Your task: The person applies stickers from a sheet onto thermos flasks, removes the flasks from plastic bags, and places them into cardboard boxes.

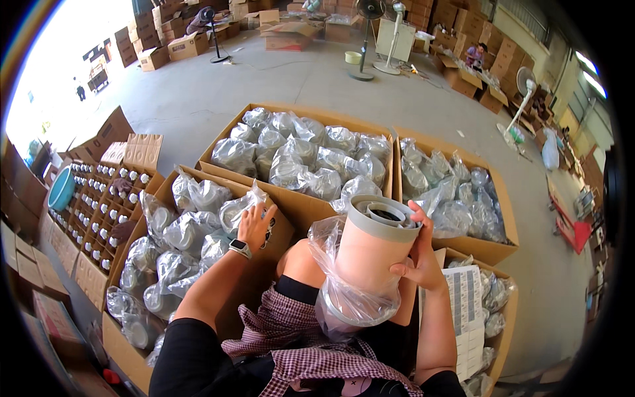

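My right hand [423, 258] is wrapped around the side of a pink cylinder-shaped container [367, 248], tilted above my lap. Its wide grey rim is at the top, with nested rings and a dark centre. A clear plastic bag [331, 298] hangs loosely around its lower part. My left hand [253, 227], with a watch at the wrist, is at the inner edge of the left cardboard box [281, 228]. Its bent fingers are on a bagged item [235, 210], seemingly gripping the plastic; the fingertips are partly hidden.
Plastic-wrapped items fill a far box [297, 187], a right box [456, 239] and a near-right box [506, 324], where printed sheets [463, 311] lie. At left stands a divided carton [99, 218] of white-topped pieces with a teal basin [61, 188]. Fans and a red pallet jack [575, 235] stand beyond.
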